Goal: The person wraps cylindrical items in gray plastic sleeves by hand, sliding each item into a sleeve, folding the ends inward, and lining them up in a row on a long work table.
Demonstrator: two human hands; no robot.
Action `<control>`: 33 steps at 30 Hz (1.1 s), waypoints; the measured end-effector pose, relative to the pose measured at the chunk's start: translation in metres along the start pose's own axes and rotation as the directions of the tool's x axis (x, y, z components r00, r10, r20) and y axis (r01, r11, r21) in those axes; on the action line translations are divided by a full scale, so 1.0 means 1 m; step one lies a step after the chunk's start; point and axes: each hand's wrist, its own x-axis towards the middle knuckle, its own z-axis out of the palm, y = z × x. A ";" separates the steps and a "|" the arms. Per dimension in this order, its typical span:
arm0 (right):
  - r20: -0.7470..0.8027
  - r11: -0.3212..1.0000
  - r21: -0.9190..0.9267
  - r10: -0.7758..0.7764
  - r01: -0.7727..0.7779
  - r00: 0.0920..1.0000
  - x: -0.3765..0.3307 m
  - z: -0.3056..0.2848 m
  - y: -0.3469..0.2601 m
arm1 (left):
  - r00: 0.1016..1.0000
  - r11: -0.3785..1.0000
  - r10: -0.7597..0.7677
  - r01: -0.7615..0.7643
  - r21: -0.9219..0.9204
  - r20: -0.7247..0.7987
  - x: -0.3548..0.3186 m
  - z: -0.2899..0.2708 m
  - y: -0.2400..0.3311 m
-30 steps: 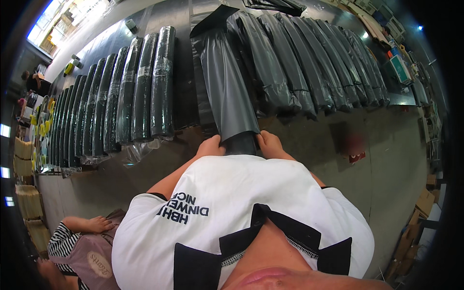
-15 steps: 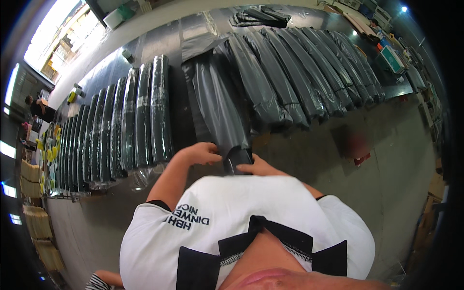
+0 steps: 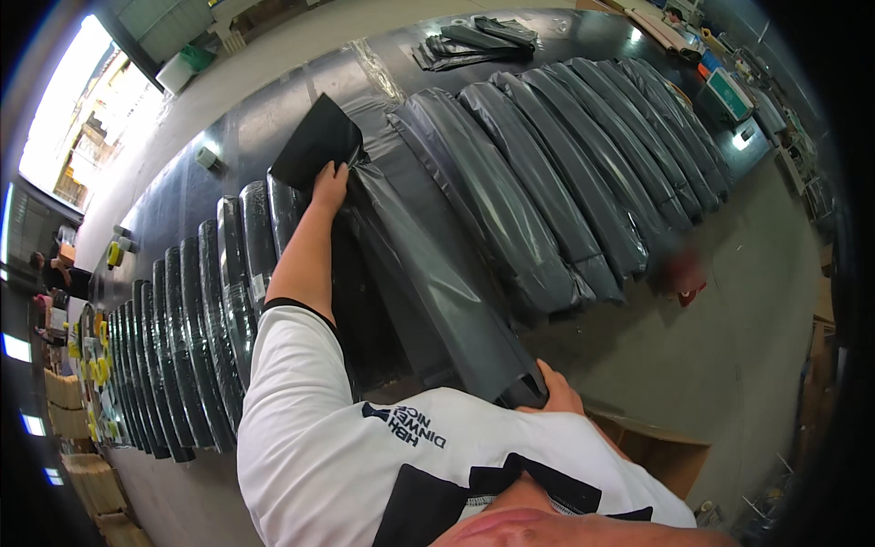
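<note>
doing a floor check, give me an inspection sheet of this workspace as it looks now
surface: long dark glossy table, mostly covered.
job's things: long grey plastic-wrapped bundle, lying lengthwise from the far flap to the body; black flap of plastic bag at its far end.
clutter: rows of wrapped dark bundles at left and right; loose dark bags far off.
grippers: left hand grips the flap's base; right hand holds the near end.
cables: nothing seen.
surroundings: concrete floor, cardboard box, bright window.
</note>
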 end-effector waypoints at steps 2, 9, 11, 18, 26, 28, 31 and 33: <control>-0.080 0.999 0.051 -0.004 0.008 0.997 -0.004 0.014 0.012 | 0.994 0.963 -0.104 0.112 -0.245 0.046 0.023 0.018 0.005; -0.106 0.970 0.228 0.115 -0.089 0.988 -0.030 0.021 0.066 | 0.950 0.988 -0.151 0.140 0.060 0.273 0.069 0.036 -0.023; -0.078 0.975 0.191 0.131 -0.115 0.988 -0.034 0.012 0.063 | 0.986 0.978 -0.132 0.112 0.178 0.104 0.058 0.044 0.006; -0.135 0.971 0.238 0.049 -0.016 0.990 -0.022 0.032 0.075 | 0.750 0.795 0.462 -0.587 0.154 0.474 -0.091 0.032 0.198; 0.001 0.850 0.516 0.123 -0.106 0.992 0.025 0.010 -0.011 | 0.387 0.714 0.481 -0.693 -0.096 0.787 -0.181 0.036 0.242; 0.090 0.520 0.849 0.033 -0.094 0.995 0.041 0.028 -0.021 | 0.405 0.813 0.417 -0.566 -0.135 0.814 -0.196 0.046 0.250; 0.154 0.265 0.958 -0.137 -0.114 0.979 0.054 0.065 0.005 | 0.364 0.789 0.414 -0.601 -0.130 0.834 -0.230 0.045 0.263; 0.122 0.357 0.934 -0.271 -0.018 0.955 0.040 0.070 0.015 | 0.328 0.711 0.431 -0.697 -0.093 0.841 -0.257 0.038 0.269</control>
